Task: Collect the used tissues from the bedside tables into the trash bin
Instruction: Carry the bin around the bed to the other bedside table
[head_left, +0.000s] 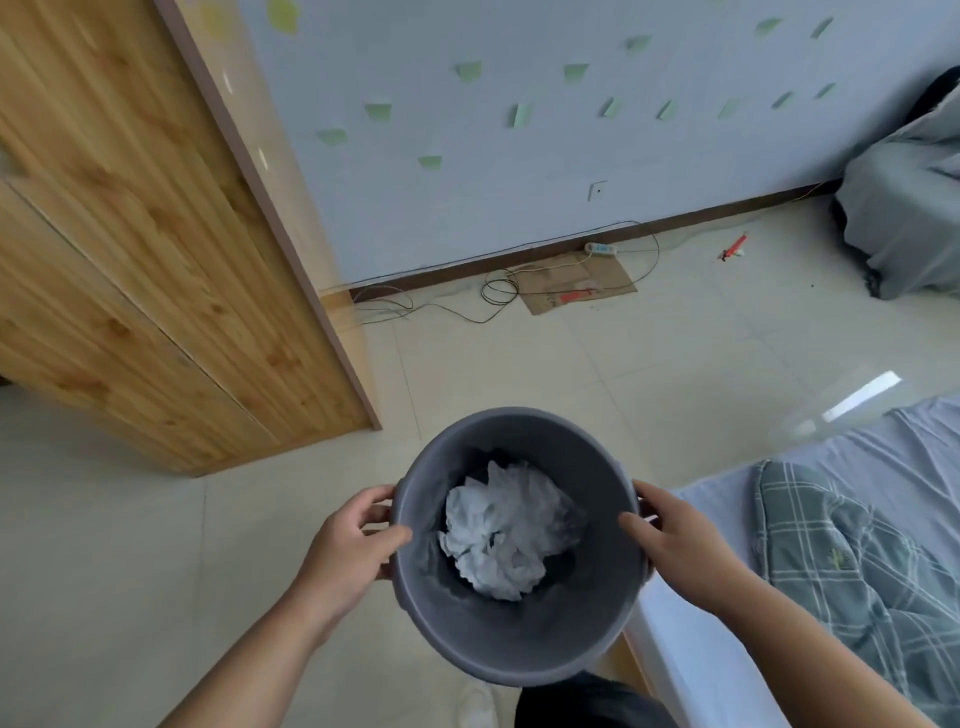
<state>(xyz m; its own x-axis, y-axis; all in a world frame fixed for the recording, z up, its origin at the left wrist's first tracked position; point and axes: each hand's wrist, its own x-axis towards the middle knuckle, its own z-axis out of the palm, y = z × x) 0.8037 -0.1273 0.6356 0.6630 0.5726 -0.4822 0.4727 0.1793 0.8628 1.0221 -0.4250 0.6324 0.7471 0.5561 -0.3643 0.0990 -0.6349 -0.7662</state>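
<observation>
Tissues (501, 530) sit bunched between my left hand (349, 545) and right hand (680, 540), both gripping the bin's (519, 644) rim; I'd carry it level.

A wall (519, 156) has green paper bits (377, 111) stuck on it. At the foot of the wall lie a flat piece of cardboard (576, 283), a white power strip (601, 249) and thin wires (500, 287). A wooden wardrobe (130, 249) stands left of the wall.
</observation>
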